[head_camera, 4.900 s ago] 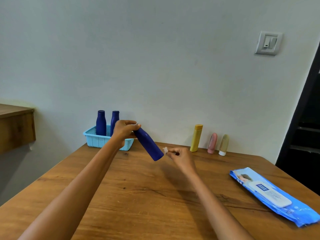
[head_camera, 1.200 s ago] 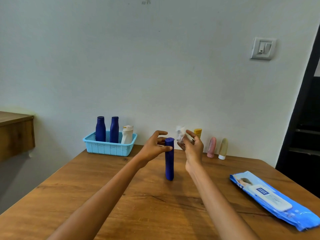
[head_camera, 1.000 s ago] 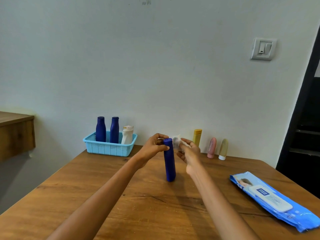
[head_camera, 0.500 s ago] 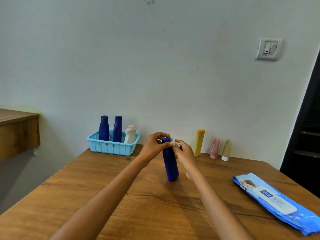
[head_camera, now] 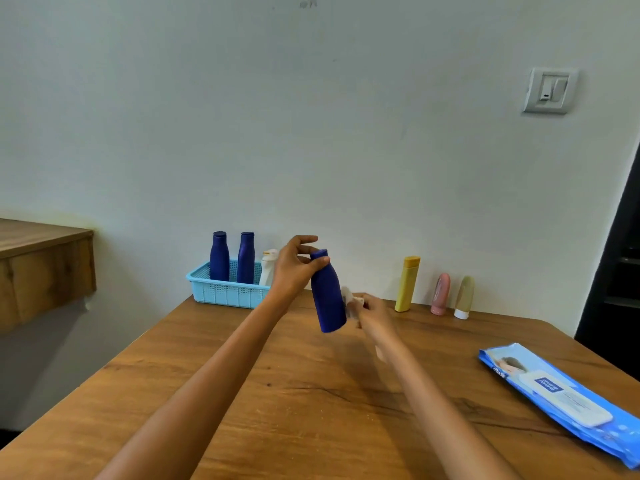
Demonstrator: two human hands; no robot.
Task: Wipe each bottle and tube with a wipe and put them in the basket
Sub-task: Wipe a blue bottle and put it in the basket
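I see the wooden table [head_camera: 311, 410] spread under both of my arms, bare beneath the hands. Off to the right of my right hand [head_camera: 372, 311] lies the wipe pack [head_camera: 561, 400]. The blue basket [head_camera: 227, 292] stands just left of and beyond my left hand [head_camera: 294, 270], with two blue bottles and a white one upright inside it. My left hand is clamped on the neck of the blue bottle [head_camera: 327, 299], which I hold off the table, long axis near upright, base tipped a little toward my right hand. That hand pinches the wipe [head_camera: 348, 297] against the bottle's right side. The basket lies nearer the left hand, so I judge that hand should carry the bottle over. Three tubes wait beyond my right hand.
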